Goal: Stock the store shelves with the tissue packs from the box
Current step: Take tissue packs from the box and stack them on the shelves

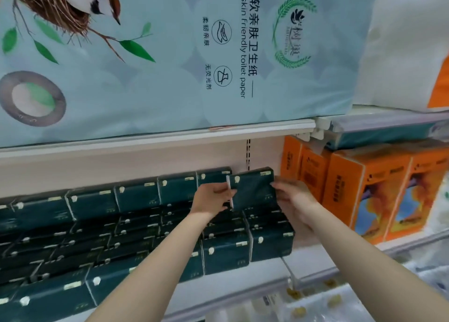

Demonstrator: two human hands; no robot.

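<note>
Dark-green tissue packs (92, 204) already fill most of the shelf (243, 290), stacked in stepped rows from the front lip to the back wall, so the stocking looks well advanced. One more pack (252, 188) sits at the right end of the top back row, slightly tilted and not yet flush with its neighbour. The left hand (213, 197) pinches its left edge and the right hand (291, 197) grips its right edge, so both hands are grasping it. By my reckoning, what is left here is to seat this pack level at the row's end. How many packs remain I cannot say, since the box is out of view. Just to the right stand orange packs (364, 190), close to the held pack, which leaves little room sideways. Above, the upper shelf rim (170, 137) hangs low over the back row, so headroom for another layer looks tight. It carries a large pale-blue toilet paper bale (170, 66) printed with a bird and nest, and a white bale (401, 42) beside it. A slotted upright (248, 154) shows on the back wall behind the pack. Goods on the lower shelf (315, 304) are too blurred to name.
</note>
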